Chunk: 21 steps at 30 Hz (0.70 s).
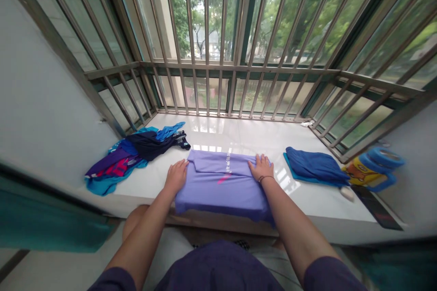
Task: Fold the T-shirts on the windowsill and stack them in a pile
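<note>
A lavender shirt (221, 188) lies partly folded on the white window ledge (239, 138), its near edge hanging over the front. My left hand (176, 176) rests flat on its left edge, fingers stretched out. My right hand (261, 167) presses flat on the folded-over top right corner, fingers spread. A thin band circles my right wrist.
A heap of unfolded blue, navy and purple clothes (133, 157) lies at the ledge's left. A folded blue garment (314, 167) sits at the right, beside a yellow and blue toy (373, 170). Metal window bars (218, 54) enclose the far side.
</note>
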Tool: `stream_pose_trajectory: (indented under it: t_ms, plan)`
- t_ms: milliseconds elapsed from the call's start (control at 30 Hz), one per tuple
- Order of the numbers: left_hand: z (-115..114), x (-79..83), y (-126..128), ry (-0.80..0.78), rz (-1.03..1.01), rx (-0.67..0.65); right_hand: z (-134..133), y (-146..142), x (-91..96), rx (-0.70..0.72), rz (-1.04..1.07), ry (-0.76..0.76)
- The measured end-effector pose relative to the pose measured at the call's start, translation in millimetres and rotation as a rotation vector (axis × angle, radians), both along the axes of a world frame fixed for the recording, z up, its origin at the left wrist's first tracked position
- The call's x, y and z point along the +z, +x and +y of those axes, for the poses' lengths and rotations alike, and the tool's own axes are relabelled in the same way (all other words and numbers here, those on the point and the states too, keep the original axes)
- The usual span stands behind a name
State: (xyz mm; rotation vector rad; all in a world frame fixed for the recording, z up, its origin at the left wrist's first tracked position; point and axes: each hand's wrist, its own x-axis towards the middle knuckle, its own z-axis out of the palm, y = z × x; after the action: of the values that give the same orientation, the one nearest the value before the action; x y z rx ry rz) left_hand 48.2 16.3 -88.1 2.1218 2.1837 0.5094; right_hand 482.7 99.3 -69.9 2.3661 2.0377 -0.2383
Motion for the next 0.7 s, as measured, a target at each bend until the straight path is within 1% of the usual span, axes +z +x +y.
stream_pose_trajectory:
  t_ms: [100,167,233,300,400,467,533,600,700]
  plan:
    - [2,-2.7,0,0.018,-0.054,0.029,1,6,4.9,0.029,-0.001,0.002]
    - [15,0.6,0,0.021,-0.07,0.047,4,16,13.0,0.071,0.0,0.005]
    - [39,8.4,0,0.017,-0.067,0.028,10,31,24.0,0.13,-0.005,-0.002]
    - [67,18.4,3,-0.002,-0.061,-0.042,19,45,35.3,0.201,-0.012,-0.02]
    - [109,31.1,9,-0.081,-0.042,-0.178,33,58,47.3,0.296,-0.021,-0.062]
    - [131,36.5,13,-0.152,-0.02,-0.23,41,60,51.0,0.333,-0.02,-0.095]
    - [148,40.6,16,-0.217,0.008,-0.253,49,60,52.8,0.352,-0.014,-0.112]
    - [162,45.4,18,-0.257,0.034,-0.264,56,59,54.8,0.355,-0.006,-0.095]
    - [176,57.8,20,-0.244,0.053,-0.26,65,59,61.8,0.328,0.015,-0.023]
